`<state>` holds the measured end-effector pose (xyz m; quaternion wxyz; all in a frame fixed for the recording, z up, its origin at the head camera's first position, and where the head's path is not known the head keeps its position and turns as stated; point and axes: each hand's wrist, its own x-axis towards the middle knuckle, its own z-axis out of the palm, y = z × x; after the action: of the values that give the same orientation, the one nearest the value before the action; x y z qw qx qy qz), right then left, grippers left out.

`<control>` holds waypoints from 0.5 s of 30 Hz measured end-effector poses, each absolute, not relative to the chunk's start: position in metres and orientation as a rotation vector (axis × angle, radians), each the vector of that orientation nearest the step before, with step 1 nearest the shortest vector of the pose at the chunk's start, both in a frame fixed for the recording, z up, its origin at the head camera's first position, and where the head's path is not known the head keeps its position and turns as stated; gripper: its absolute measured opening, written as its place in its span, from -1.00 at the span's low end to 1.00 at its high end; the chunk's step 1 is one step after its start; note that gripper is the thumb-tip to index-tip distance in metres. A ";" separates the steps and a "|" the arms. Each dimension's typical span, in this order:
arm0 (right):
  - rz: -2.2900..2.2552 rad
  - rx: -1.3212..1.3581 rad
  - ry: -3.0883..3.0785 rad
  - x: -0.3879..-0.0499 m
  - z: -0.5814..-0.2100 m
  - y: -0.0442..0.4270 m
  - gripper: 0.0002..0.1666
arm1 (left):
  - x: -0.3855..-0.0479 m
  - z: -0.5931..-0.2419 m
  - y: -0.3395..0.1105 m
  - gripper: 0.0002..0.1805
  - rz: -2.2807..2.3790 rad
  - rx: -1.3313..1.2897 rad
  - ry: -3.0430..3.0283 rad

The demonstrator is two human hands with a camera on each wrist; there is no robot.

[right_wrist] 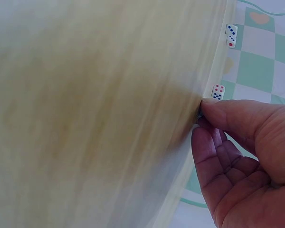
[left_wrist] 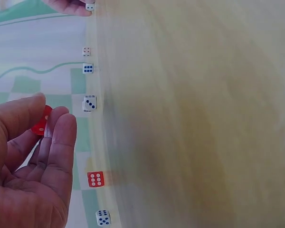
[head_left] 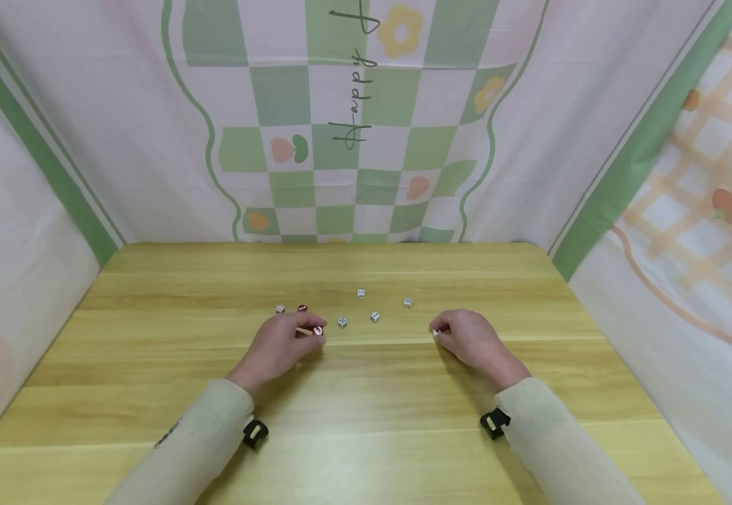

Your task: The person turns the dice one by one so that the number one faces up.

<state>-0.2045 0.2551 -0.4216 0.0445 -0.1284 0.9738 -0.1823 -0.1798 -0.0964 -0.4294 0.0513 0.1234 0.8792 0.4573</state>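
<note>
"Sleeves lie closest to us, the left sleeve [head_left: 195,449] and the right sleeve [head_left: 551,438], each with a small black device [head_left: 255,434] beside it. What are the hands busy with?"

"Dice, one apiece. The left hand [head_left: 280,344] pinches a red die [head_left: 318,331] between thumb and fingers. The right hand [head_left: 473,342] has thumb and fingertip closed on a white die [head_left: 436,333], and they hide most of it."

"Are both lifted off the table [head_left: 340,421]?"

"The red one looks slightly raised to me. As for the white one, I can't tell whether it touches the wood."

"So how much is done?"

"Two are taken in hand and neither is let go. Six others lie loose. On the far left sits the leftmost white die [head_left: 280,308], with the second red die [head_left: 302,308] near it, just beyond the left hand. The near white die [head_left: 342,322] is just right of the pinched red one, then comes the middle white die [head_left: 375,317]. Behind those two is the farthest white die [head_left: 361,293], and over toward the right hand the rightmost loose die [head_left: 408,302]."

"Any order among them?"

"None that I can make out. They stand apart from one another, no straight row, no pile. I'd judge it an early stage: both pinches look settled, but the two held dice have yet to be released, and six remain that no finger grips."
</note>
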 end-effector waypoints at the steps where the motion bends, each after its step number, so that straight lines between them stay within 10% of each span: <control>1: -0.557 -0.393 2.976 -0.204 -0.422 0.255 -0.87 | -0.179 -0.429 -0.096 -0.72 1.386 0.382 2.680; 15: -0.549 -0.425 2.989 -0.205 -0.422 0.256 -0.87 | -0.178 -0.431 -0.097 -0.77 1.377 0.434 2.712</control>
<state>-0.2050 0.2560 -0.4218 0.0367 -0.1384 0.9734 -0.1787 -0.1777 -0.0971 -0.4306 0.0345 0.1413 0.8821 0.4480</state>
